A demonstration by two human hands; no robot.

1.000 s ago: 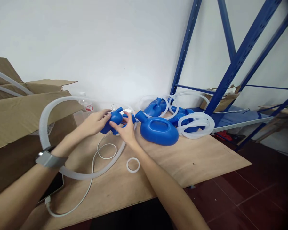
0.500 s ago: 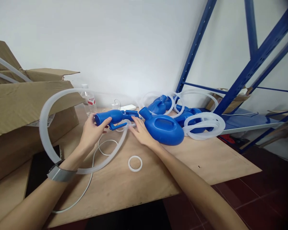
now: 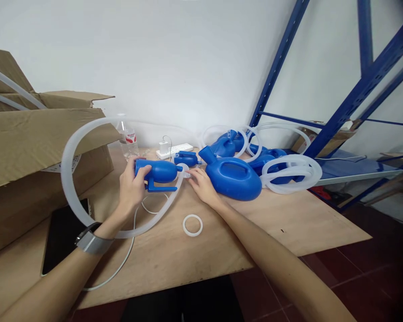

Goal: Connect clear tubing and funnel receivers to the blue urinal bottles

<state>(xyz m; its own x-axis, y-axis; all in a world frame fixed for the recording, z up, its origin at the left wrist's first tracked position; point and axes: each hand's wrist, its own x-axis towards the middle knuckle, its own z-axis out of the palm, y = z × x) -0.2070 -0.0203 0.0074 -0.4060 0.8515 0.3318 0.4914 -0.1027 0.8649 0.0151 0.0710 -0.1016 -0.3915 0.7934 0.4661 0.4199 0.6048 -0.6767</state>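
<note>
A: The left hand has its fingers [image 3: 131, 163] curled round the wide end of the blue handled piece [image 3: 163, 171], thumb along the near side. Secure enough?

B: It looks snug, but all the hold is at one end. The narrow tip points towards the right hand [image 3: 201, 183], so a sideways push there could swivel the piece in the palm.

A: What has the right hand got?

B: Its fingertips gather just beside that tip, at what looks like the clear end of the hose [image 3: 67, 170]. I can't tell whether they pinch it or merely touch it. If it's a loose pinch, the bend in the hose could spring the end away.

A: Anything else pulling on it?

B: The hose makes a wide loop that passes by the watch [image 3: 96, 243] on the left wrist. Lifting that forearm could drag it along. A swing at the back could also knock the plastic bottle [image 3: 130, 139].

A: And on the right?

B: The blue jug [image 3: 233, 185] sits close by the right hand. A quick slip could bump it, since there's little room between them.
</note>
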